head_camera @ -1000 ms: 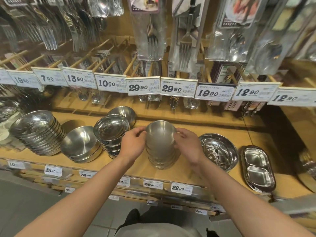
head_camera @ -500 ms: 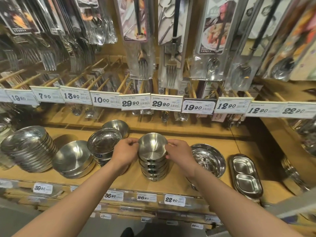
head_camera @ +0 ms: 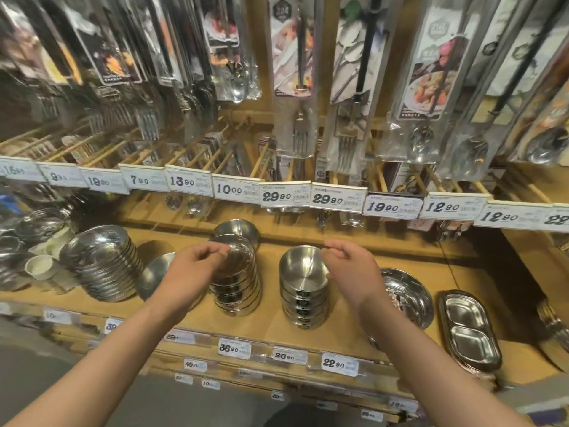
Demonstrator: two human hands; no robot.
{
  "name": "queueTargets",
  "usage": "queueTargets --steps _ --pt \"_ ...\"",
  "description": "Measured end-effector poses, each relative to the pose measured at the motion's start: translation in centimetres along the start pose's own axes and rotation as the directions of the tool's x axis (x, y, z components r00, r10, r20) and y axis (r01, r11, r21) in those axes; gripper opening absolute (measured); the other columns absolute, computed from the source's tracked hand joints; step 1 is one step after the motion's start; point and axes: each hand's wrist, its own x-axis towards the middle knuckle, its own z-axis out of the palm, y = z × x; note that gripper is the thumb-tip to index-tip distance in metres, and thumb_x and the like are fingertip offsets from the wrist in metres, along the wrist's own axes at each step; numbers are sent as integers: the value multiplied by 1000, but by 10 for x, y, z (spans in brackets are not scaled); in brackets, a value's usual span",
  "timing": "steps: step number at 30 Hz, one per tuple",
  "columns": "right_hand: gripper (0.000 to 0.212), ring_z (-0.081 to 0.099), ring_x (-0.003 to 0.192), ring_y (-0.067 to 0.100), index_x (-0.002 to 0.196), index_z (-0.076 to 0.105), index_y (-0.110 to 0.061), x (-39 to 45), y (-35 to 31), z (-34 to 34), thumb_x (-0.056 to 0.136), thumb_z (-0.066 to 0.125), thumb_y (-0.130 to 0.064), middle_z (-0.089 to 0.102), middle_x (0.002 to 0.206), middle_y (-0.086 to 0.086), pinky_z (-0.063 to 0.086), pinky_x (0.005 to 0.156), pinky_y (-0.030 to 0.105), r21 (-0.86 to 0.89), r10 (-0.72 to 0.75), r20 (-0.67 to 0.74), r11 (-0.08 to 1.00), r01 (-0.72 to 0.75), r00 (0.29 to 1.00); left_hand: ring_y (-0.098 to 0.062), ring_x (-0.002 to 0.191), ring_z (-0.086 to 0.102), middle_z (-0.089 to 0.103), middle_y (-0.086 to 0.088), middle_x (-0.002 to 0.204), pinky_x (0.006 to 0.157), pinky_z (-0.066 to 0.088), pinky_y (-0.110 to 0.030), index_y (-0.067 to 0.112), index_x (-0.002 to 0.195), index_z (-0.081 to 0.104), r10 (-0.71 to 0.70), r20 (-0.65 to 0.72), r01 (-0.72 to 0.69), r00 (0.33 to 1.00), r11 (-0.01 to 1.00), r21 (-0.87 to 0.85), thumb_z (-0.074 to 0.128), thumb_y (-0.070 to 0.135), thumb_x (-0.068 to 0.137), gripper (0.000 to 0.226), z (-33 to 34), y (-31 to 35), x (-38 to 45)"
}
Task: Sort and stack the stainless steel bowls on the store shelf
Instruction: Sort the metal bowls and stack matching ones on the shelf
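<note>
Both bare forearms reach up from the frame's lower corners toward its middle. The left hand sits left of centre, fingers loosely curled, holding nothing. The right hand sits right of centre, fingers likewise curled and empty.

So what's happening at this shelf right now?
A person is tidying stainless steel bowls on a wooden store shelf. The small bowl stack stands upright in the middle. The right hand hovers beside its rim and the left hand is in front of the neighbouring stack; both have loosely curled fingers and grip nothing. A tilted stack of wider dishes sits to the left, and a two-compartment tray to the right.
</note>
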Motion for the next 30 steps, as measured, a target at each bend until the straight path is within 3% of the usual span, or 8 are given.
queueTargets --steps 4,6,10,14,17,20,24,30 --pt "14 67 84 5 104 67 -37 -14 -13 36 95 61 -28 73 92 -12 53 72 22 -19 -31 60 999 32 998 -11 74 68 76 -8 89 78 53 -36 13 92 76 -30 -13 30 999 998 -49 60 13 99 18 -45 -11 -2" --pt "11 67 70 -1 96 66 -37 -16 -19 62 96 61 -28 74 84 -9 53 61 17 -18 -28 78 999 29 997 -15 79 67 73 -5 90 80 53 -38 12 94 75 -52 -39 49 998 996 -70 60 12 99 16 -70 -18 4" --pt "12 69 77 11 93 70 -26 -19 -27 123 97 61 -20 73 81 -4 60 70 29 93 11 39 996 -15 999 -16 78 64 72 -2 91 66 54 -25 8 94 74 -87 -50 81 995 992 -97 60 11 99 15 -127 -40 21" --pt "11 73 81 10 97 72 -27 -29 -31 192 98 61 -28 77 87 -5 59 67 21 154 8 70 988 -19 997 -18 77 63 70 -8 85 59 53 -21 9 94 74 -128 2 128 992 988 -87 58 9 98 17 -178 -65 42" --pt "19 68 69 8 90 75 -23 -36 -33 230 92 60 -33 73 75 -9 57 65 22 162 47 109 985 -65 993 -22 79 65 71 -13 88 59 55 -22 6 94 73 -152 48 155 987 985 -74 58 9 99 16 -198 -75 64" --pt "23 63 67 12 99 67 -16 -41 -31 240 90 59 -35 68 71 -5 56 65 27 183 57 89 980 -72 994 -23 79 66 72 -12 87 72 58 -34 8 94 72 -184 88 189 979 981 -51 59 11 99 15 -200 -78 86" --pt "18 71 72 10 94 77 -37 -36 -30 238 98 60 -34 76 85 1 58 63 23 222 87 -13 972 -82 996 -17 75 60 66 -7 84 65 53 -25 9 92 69 -173 111 176 979 984 -22 57 8 99 14 -184 -75 117" --pt "18 69 72 -2 99 74 -27 -36 -24 270 100 58 -18 75 83 -10 56 60 16 242 137 -13 961 -130 990 -14 74 65 69 -1 83 73 58 -27 16 89 70 -163 238 135 957 982 129 58 11 96 14 -158 -71 167"
